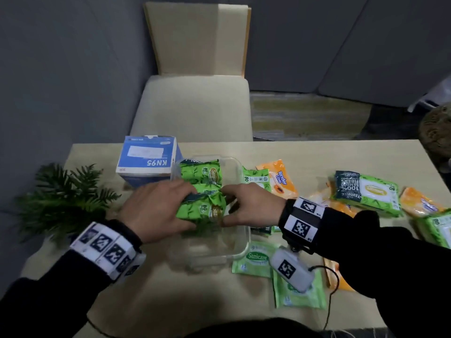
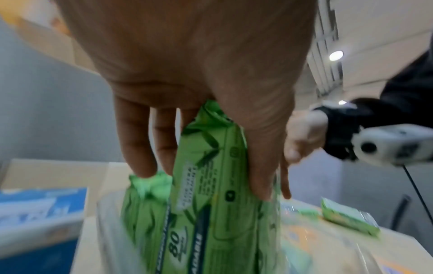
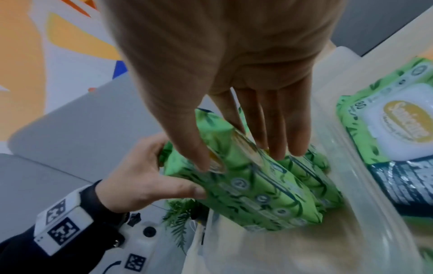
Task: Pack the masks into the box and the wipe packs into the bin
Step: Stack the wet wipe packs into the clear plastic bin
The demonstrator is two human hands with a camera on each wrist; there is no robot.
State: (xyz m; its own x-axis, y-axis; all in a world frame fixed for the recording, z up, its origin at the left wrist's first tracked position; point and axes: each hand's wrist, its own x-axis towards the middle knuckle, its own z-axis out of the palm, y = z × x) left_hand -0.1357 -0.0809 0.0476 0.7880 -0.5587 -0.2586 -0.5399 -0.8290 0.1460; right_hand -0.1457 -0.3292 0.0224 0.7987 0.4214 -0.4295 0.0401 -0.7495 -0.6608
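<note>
A clear plastic bin stands at the table's middle. Both my hands hold one green wipe pack on edge, in the bin's middle. My left hand grips its left end, thumb on the near face and fingers on the far face. My right hand pinches its right end the same way, as the right wrist view shows. Behind the held pack, more green packs stand in the bin's far part. A blue KN95 mask box sits at the bin's far left. No loose masks show.
More green and orange wipe packs lie to the right, among them a Tender Love pack. Two flat Sanicare sachets lie near the bin's front right corner. A small fern stands at the left, and a beige chair beyond the table.
</note>
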